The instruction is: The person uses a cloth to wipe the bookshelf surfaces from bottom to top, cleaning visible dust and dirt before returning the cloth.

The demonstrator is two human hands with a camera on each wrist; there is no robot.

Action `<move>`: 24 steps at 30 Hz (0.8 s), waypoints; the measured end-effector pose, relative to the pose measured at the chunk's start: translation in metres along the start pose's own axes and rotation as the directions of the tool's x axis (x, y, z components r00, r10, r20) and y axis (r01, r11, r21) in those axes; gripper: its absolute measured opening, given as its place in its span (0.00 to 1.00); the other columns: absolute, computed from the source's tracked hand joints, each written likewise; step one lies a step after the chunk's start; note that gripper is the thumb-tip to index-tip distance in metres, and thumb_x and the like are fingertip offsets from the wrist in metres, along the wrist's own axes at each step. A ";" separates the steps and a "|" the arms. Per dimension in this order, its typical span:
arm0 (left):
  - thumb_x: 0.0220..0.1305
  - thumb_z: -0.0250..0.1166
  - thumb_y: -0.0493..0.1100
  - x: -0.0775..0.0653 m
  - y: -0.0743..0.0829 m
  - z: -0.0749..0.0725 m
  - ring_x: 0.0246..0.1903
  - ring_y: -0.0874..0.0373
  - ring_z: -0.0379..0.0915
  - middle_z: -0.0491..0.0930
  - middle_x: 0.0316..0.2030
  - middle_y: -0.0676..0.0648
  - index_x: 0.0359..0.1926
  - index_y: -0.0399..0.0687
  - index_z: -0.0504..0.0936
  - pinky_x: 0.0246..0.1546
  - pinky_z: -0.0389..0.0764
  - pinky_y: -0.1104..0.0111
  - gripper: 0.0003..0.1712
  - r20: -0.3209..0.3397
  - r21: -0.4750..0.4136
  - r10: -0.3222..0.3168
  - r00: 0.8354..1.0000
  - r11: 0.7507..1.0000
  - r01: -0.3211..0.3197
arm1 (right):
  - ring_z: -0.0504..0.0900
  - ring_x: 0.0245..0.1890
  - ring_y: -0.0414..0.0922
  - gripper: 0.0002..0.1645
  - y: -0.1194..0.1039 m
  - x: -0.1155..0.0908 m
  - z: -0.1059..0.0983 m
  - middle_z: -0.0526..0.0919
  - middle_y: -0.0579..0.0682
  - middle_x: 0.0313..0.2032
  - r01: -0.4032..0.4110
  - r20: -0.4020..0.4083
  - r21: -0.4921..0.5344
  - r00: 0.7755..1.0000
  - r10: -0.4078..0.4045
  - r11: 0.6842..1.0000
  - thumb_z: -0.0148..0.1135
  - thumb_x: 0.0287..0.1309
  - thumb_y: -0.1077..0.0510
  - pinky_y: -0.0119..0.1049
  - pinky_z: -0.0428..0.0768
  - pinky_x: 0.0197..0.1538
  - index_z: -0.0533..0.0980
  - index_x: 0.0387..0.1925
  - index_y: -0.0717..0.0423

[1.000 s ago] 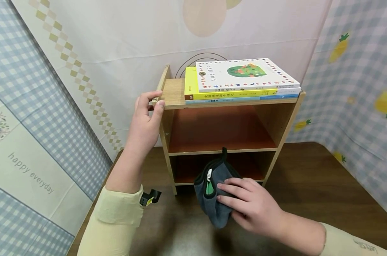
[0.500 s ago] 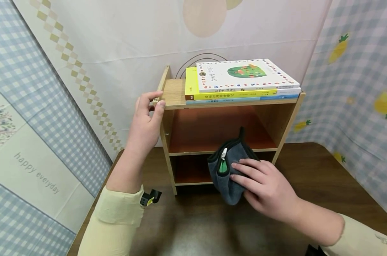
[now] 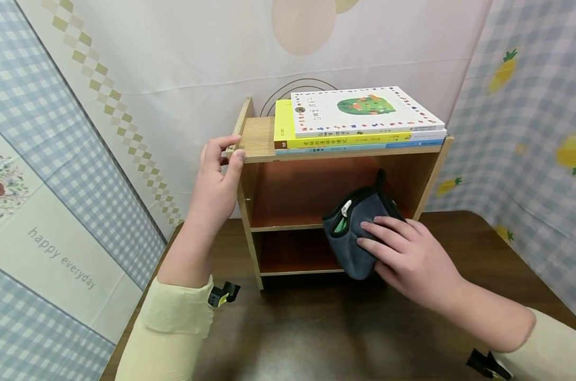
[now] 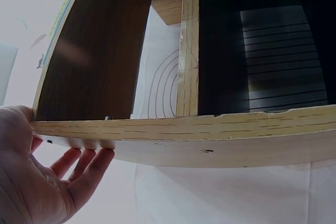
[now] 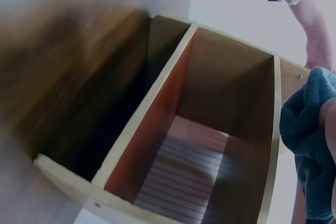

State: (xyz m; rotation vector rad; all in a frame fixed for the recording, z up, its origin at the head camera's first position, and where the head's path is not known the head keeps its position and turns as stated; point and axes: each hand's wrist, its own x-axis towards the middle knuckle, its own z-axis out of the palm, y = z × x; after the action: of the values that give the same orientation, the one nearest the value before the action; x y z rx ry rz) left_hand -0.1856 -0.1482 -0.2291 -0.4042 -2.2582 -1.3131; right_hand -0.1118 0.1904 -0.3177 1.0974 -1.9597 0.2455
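So there's a small wooden bookshelf (image 3: 259, 132) standing on a dark brown counter (image 3: 288, 328), and a person in pale yellow sleeves (image 3: 164, 338) has both hands busy around it. The left hand (image 3: 218, 182) is hooked over the bookshelf's upper left corner, thumb on the near edge and fingers bent round the outside of the raised side panel. The right hand (image 3: 409, 256) is out in front of the bookshelf, toward its right side, pinching a dark blue cloth (image 3: 347, 246). Fingers lie across the front of it; the thumb is hidden, so can't tell exactly where that sits. The cloth has black trim, a black loop sticking up, a white tab and a bit of green, and it covers part of the bookshelf's middle and lower compartments from this angle. Can't tell if it's touching the wood. On top of the bookshelf there's a stack of books: a white one (image 3: 326, 111) with a green picture, a yellow one (image 3: 283, 121) under it, and a light blue one (image 3: 340, 150) lower down. Behind the bookshelf hangs a white curtain (image 3: 173, 53).
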 end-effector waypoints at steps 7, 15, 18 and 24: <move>0.75 0.51 0.58 0.000 0.000 0.000 0.53 0.52 0.66 0.62 0.64 0.48 0.64 0.57 0.70 0.47 0.70 0.56 0.23 -0.006 -0.003 0.010 1.000 1.000 -0.010 | 0.79 0.52 0.60 0.23 0.017 0.004 -0.009 0.84 0.56 0.51 0.009 0.050 -0.075 0.999 -0.005 0.997 0.43 0.71 0.52 0.60 0.71 0.44 0.83 0.48 0.54; 0.75 0.50 0.59 0.000 -0.001 0.001 0.53 0.52 0.66 0.62 0.63 0.47 0.64 0.58 0.69 0.48 0.70 0.56 0.23 0.005 -0.002 0.010 1.000 1.000 -0.010 | 0.77 0.53 0.60 0.20 0.037 0.009 -0.023 0.82 0.57 0.54 0.020 0.151 -0.140 0.989 0.001 0.990 0.52 0.61 0.56 0.61 0.70 0.45 0.81 0.51 0.55; 0.75 0.50 0.60 0.000 0.000 0.001 0.53 0.52 0.65 0.62 0.63 0.47 0.65 0.58 0.69 0.48 0.70 0.56 0.24 0.011 0.002 0.004 1.000 1.000 -0.004 | 0.77 0.53 0.60 0.22 0.042 0.013 -0.026 0.82 0.57 0.53 0.039 0.168 -0.155 0.986 -0.013 0.987 0.59 0.51 0.60 0.61 0.70 0.45 0.82 0.50 0.55; 0.75 0.50 0.60 -0.001 0.000 0.001 0.53 0.52 0.65 0.62 0.64 0.48 0.65 0.58 0.69 0.47 0.70 0.56 0.24 0.004 0.004 0.001 1.000 1.000 -0.001 | 0.77 0.52 0.59 0.23 0.049 0.028 -0.031 0.83 0.58 0.51 0.085 0.210 -0.206 0.977 -0.040 0.975 0.67 0.45 0.62 0.59 0.70 0.43 0.82 0.48 0.54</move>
State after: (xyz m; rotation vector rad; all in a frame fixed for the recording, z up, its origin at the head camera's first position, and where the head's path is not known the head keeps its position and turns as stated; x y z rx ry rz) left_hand -0.1853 -0.1471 -0.2300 -0.4068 -2.2632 -1.3075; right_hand -0.1387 0.2192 -0.2665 1.0747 -2.0719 -0.1165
